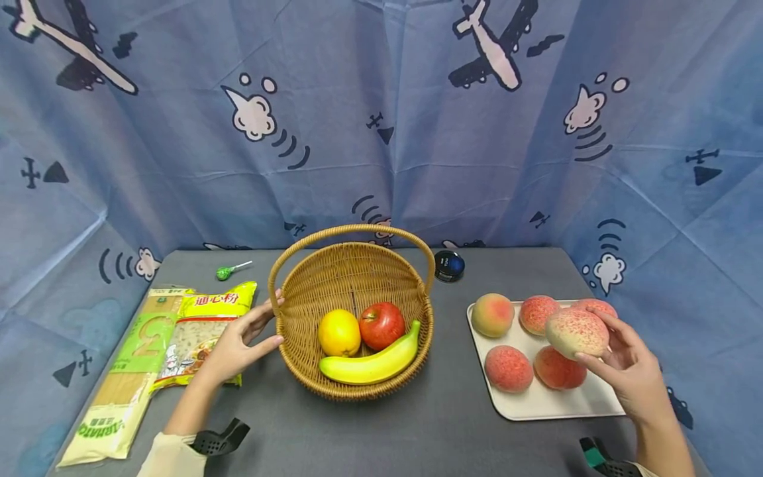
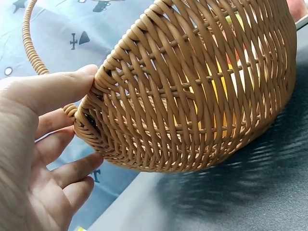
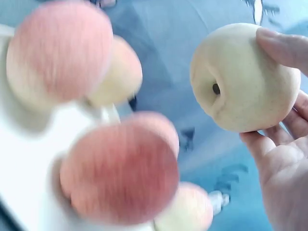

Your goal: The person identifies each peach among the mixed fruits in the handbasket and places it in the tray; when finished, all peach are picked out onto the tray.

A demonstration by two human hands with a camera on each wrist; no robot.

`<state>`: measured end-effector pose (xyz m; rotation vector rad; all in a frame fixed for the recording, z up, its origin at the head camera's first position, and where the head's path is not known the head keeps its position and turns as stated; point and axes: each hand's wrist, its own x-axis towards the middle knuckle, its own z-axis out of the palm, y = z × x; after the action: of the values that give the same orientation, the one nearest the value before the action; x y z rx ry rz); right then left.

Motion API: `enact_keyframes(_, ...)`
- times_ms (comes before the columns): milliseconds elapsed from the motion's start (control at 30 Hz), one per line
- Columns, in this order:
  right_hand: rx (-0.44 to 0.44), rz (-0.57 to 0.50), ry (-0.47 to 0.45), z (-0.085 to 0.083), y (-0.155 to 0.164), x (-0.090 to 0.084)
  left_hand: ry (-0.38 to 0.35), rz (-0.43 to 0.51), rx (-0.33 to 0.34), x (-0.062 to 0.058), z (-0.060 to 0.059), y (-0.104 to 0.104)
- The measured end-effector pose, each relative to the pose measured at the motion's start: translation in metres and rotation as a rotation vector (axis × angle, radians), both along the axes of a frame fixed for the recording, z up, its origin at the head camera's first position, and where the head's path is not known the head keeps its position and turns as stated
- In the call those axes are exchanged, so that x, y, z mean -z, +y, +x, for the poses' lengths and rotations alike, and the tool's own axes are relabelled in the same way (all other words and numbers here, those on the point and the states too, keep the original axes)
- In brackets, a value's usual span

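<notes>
The right hand (image 3: 284,139) is pinching a peach (image 3: 243,77), its pale stem end showing only at the wrist, above the tray (image 1: 554,397). The left hand (image 1: 238,341), fingers spread, is touching the basket (image 1: 298,291) on the tabletop (image 1: 417,424).

A makeshift recording booth rather than a lived-in room: a blue cloth backdrop (image 1: 381,132) printed with cartoon airplanes and clouds wraps three sides of a small grey table (image 1: 417,424). Groceries are arranged like props, with a wicker basket (image 1: 298,291) of fruit at centre, a white tray (image 1: 536,404) of peaches at 3 o'clock and packets of pasta (image 1: 203,331) at 9 o'clock.
</notes>
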<state>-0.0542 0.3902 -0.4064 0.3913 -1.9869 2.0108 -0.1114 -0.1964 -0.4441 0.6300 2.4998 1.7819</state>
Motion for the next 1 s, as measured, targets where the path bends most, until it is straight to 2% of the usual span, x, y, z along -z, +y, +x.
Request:
enact_keyframes(167, 0.152, -0.067, -0.046, 0.009, 0.024, 0.015, 0.036, 0.014, 0.001, 0.001, 0.000, 0.000)
enact_keyframes(367, 0.238, -0.102, -0.113, 0.013, 0.048, 0.038, 0.113, 0.066, 0.073, 0.002, -0.001, 0.000)
enact_keyframes(467, 0.301, -0.080, -0.182, 0.013, 0.060, 0.052, 0.121, 0.071, 0.081, 0.003, 0.000, 0.000)
enact_keyframes(600, 0.391, -0.016, -0.290, 0.011, 0.076, 0.069, 0.096, 0.065, 0.050, 0.003, 0.000, 0.000)
enact_keyframes(700, 0.428, 0.063, -0.348, 0.011, 0.085, 0.079, 0.077, 0.055, 0.031, 0.003, 0.000, 0.000)
enact_keyframes(800, 0.415, 0.068, -0.335, 0.011, 0.091, 0.087, 0.074, 0.048, 0.029, 0.003, 0.000, 0.000)
enact_keyframes(933, 0.332, 0.028, -0.256, 0.014, 0.091, 0.089, 0.077, 0.044, 0.032, 0.002, -0.001, 0.000)
enact_keyframes(1000, 0.321, 0.105, -0.258, 0.016, 0.089, 0.088, 0.079, 0.045, 0.036, 0.002, -0.001, 0.001)
